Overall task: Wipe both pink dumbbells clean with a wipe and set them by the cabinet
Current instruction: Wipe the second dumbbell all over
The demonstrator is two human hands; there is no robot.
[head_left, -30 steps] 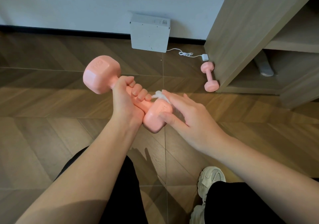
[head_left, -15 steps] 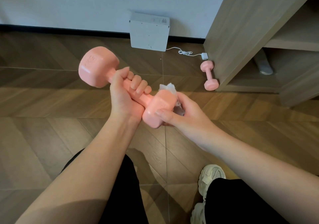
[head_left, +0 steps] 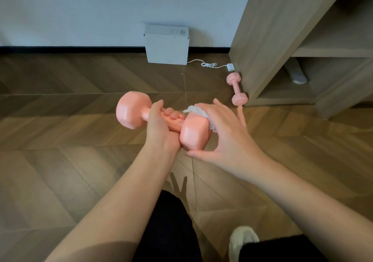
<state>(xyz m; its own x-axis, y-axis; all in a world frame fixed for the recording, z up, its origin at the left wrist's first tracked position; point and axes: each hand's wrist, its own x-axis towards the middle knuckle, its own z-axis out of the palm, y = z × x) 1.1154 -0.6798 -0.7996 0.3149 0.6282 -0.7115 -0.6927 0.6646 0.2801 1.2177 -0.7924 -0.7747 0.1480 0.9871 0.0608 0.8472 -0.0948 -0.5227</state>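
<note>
Two matching weights are in view: a small pink round-headed dumbbell (head_left: 237, 89) lies on the floor against the side of the tall light-wood cabinet (head_left: 272, 40), and a pink hex-headed dumbbell (head_left: 131, 113) is held in the air, well clear of that cabinet. The left hand (head_left: 159, 128) clenches its handle. The right hand (head_left: 228, 136), fingers spread and straight, presses a crumpled white wipe (head_left: 198, 110) onto the head nearer the cabinet.

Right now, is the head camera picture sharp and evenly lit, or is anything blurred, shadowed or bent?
Head view: mostly sharp, but the fingertips of the right hand smear slightly by the wipe on the held dumbbell; the shoe at the bottom edge is soft; a spiky hand shadow falls on the floor between the forearms; wide-angle bend tilts the cabinet.
</note>
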